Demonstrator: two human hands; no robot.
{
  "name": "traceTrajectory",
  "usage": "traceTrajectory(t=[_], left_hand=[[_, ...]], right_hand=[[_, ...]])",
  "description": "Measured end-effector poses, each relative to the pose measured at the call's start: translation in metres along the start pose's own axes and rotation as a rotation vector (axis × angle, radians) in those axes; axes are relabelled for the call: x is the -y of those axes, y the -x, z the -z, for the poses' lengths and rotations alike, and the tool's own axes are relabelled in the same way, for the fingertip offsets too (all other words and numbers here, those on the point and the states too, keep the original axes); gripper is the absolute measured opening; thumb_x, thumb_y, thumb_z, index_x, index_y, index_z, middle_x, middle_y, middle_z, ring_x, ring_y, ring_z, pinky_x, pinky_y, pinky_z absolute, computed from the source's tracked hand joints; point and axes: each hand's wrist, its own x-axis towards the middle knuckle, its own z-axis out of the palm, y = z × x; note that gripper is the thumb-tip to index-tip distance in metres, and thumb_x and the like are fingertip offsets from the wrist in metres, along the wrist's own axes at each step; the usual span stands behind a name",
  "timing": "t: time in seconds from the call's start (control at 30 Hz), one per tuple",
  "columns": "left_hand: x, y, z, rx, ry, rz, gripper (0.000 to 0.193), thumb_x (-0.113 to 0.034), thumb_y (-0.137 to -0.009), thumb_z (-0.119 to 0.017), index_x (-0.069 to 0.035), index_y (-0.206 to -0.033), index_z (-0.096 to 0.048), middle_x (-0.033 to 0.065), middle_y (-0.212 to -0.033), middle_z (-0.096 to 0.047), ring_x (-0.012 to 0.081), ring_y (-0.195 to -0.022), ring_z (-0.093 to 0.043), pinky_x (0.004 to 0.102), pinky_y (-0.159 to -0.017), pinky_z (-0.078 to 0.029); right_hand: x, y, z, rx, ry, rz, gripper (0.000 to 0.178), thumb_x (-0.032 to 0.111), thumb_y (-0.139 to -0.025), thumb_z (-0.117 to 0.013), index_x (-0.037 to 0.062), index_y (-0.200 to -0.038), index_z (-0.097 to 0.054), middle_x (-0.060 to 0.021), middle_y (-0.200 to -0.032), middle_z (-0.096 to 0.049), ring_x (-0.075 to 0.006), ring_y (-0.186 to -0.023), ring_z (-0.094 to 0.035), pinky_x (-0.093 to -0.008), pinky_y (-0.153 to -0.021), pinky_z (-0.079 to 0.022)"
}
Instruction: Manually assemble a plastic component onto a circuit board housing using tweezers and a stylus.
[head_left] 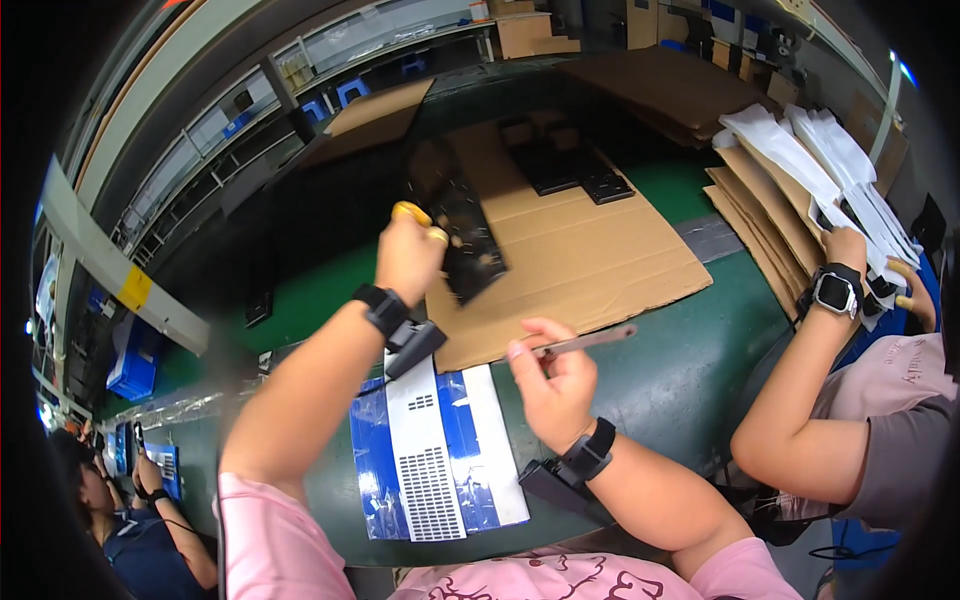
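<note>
My left hand (pixel 408 250), with yellow covers on its fingertips, is closed on the edge of a thin black panel (pixel 470 240). The panel is tilted above a sheet of brown cardboard (pixel 590 270) and looks blurred. Nearer to me, my right hand (pixel 558 385) pinches a slim, flat, greyish-brown metal tool (pixel 595 340) that points right; its exact kind is unclear. Between my forearms lies a white strip with rows of dark slots (pixel 425 440), on a blue and white board (pixel 482 440) covered with clear film.
More black panels (pixel 608 187) lie at the cardboard's far side. On the right, a co-worker's hands (pixel 845 250) handle white sleeves (pixel 790 150) beside stacked cardboard (pixel 760 220). Another person (pixel 150 530) works at lower left. A pale post (pixel 130 280) stands on the left.
</note>
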Motion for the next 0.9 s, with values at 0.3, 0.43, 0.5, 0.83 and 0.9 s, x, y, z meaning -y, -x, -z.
traceTrajectory(t=[0.3, 0.43, 0.5, 0.83, 0.9], left_hand=[[0.057, 0.059, 0.185, -0.128, 0.044, 0.021, 0.026, -0.013, -0.089, -0.046, 0.004, -0.108, -0.044, 0.0051, -0.081, -0.054, 0.0095, -0.07, -0.05, 0.0216, -0.062, -0.041], [0.087, 0.111, 0.194, 0.149, 0.405, 0.235, 0.019, -0.014, -0.089, -0.047, 0.003, -0.095, -0.053, 0.0006, -0.079, -0.054, 0.0061, -0.07, -0.047, 0.0213, -0.061, -0.04], [0.088, 0.133, 0.182, 0.155, 0.658, 0.423, 0.019, -0.016, -0.09, -0.045, 0.001, -0.091, -0.055, 0.0023, -0.081, -0.056, 0.0085, -0.07, -0.051, 0.0223, -0.065, -0.043], [0.073, 0.202, 0.133, 0.028, 1.428, 0.593, 0.023, -0.022, -0.091, -0.042, -0.003, -0.1, -0.051, 0.0047, -0.084, -0.057, 0.0115, -0.075, -0.054, 0.0261, -0.071, -0.046], [0.08, 0.201, 0.13, 0.052, 1.399, 0.635, 0.023, -0.023, -0.092, -0.042, -0.004, -0.1, -0.051, 0.0045, -0.081, -0.056, 0.0106, -0.073, -0.053, 0.0258, -0.069, -0.047]], right_hand=[[0.005, 0.007, -0.006, 0.063, -0.108, -0.305, 0.011, 0.005, -0.081, -0.058, 0.0001, -0.089, -0.053, -0.0045, -0.075, -0.058, -0.0086, -0.061, -0.055, -0.0191, -0.051, -0.043], [0.013, 0.01, -0.025, 0.28, -0.055, -0.421, 0.009, 0.005, -0.081, -0.058, -0.0015, -0.086, -0.055, -0.0069, -0.077, -0.059, -0.0105, -0.069, -0.059, -0.0207, -0.058, -0.048], [0.016, 0.007, -0.032, 0.358, -0.084, -0.497, 0.01, 0.006, -0.082, -0.057, -0.0025, -0.086, -0.055, -0.0102, -0.081, -0.06, -0.0135, -0.072, -0.06, -0.0227, -0.061, -0.05], [-0.004, 0.042, -0.066, 0.214, -0.011, -0.543, 0.019, 0.008, -0.083, -0.056, -0.0019, -0.096, -0.047, -0.0136, -0.072, -0.06, -0.0155, -0.056, -0.058, -0.0217, -0.045, -0.044], [-0.001, 0.039, -0.063, 0.206, -0.028, -0.5, 0.015, 0.006, -0.082, -0.056, -0.001, -0.091, -0.046, -0.0166, -0.074, -0.061, -0.0157, -0.054, -0.057, -0.0216, -0.044, -0.043]])
